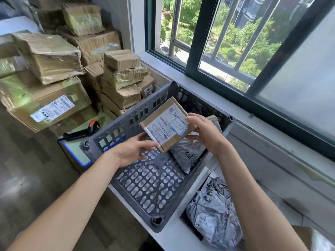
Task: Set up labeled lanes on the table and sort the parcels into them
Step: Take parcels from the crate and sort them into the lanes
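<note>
a small cardboard parcel (167, 124) with a white shipping label (165, 124) facing up is held tilted above the grey plastic crate (145, 182), clear of its perforated floor. the left hand (131, 151) grips the parcel's lower corner at about 7 o'clock, fingers closed on it. the right hand (204, 132) clasps the edge at 3 o'clock, thumb on top beside the label. beneath the parcel, inside the crate toward 5 o'clock, lies a grey poly mailer (188, 153). outside the crate at 5 o'clock, a heap of further grey mailer bags (213, 214) sits lower down. at 9 o'clock from the parcel, a black handheld scanner (81, 133) with an orange tip rests on a pale surface. at 10 to 11 o'clock, taped cardboard boxes (54, 69) are stacked high. a window (226, 42) with bars runs at 1 o'clock.
</note>
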A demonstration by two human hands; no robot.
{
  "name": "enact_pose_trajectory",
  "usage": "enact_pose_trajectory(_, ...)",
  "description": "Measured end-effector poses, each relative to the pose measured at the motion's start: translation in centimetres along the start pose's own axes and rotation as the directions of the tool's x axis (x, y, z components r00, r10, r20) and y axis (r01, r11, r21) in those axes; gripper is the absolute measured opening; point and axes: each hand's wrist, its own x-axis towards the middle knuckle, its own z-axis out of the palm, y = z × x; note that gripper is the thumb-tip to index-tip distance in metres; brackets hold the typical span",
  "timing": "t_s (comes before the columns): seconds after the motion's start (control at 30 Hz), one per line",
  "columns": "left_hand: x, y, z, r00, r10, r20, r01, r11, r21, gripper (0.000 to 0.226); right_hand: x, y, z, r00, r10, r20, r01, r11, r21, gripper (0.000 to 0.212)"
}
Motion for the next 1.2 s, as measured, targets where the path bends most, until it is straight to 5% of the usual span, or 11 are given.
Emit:
enact_pose_trajectory(0.17, -0.3, -0.5, -0.2, 0.998, -0.017, 0.063, 0.022, 0.996, -0.084, 0.078, 0.3, -1.1, -1.1, 0.995, 0.053, 0.086, -0.074, 0.962, 0.264, 0.075)
enact_pose_trajectory(0.27, -0.3, -0.5, 0.0, 0.991, 0.011, 0.134, 0.013, 0.985, -0.175, 0.102, -0.7, 0.0, 0.0, 0.995, 0.019, 0.103, -0.069, 0.861, 0.504, 0.066)
enact_pose_trajectory(0.33, -0.3, -0.3, 0.3, 0.983, 0.051, 0.178, -0.018, 0.983, -0.181, 0.091, -1.3, 1.3, 1.2, 0.997, 0.041, 0.064, -0.073, 0.763, 0.643, 0.052)
enact_pose_trajectory(0.47, 0.2, -0.2, 0.8, 0.988, 0.076, 0.135, -0.052, 0.983, -0.175, 0.108, -1.8, 3.6, 4.3, 0.984, 0.178, 0.012, -0.107, 0.537, 0.837, 0.066)
enact_pose_trajectory(0.6, 0.2, -0.4, 1.0, 0.988, 0.094, 0.122, -0.071, 0.980, -0.186, 0.097, -2.1, 4.7, 7.3, 0.983, 0.185, -0.002, -0.100, 0.543, 0.834, 0.057)
enact_pose_trajectory(0.73, 0.0, -0.6, 0.4, 0.990, 0.099, 0.101, -0.083, 0.984, -0.157, 0.094, -2.8, 5.1, 9.2, 1.000, 0.026, 0.010, -0.022, 0.535, 0.844, 0.028)
enact_pose_trajectory(0.87, -0.2, -0.8, -0.2, 0.990, 0.099, 0.100, -0.086, 0.988, -0.130, 0.101, -3.2, 5.1, 10.2, 0.998, -0.052, -0.032, 0.056, 0.574, 0.817, 0.048)
enact_pose_trajectory(1.2, -0.8, -0.3, 1.1, 0.986, 0.102, 0.132, -0.097, 0.994, -0.045, 0.079, -3.5, 5.4, 10.3, 0.992, -0.050, -0.117, 0.119, 0.695, 0.709, 0.057)
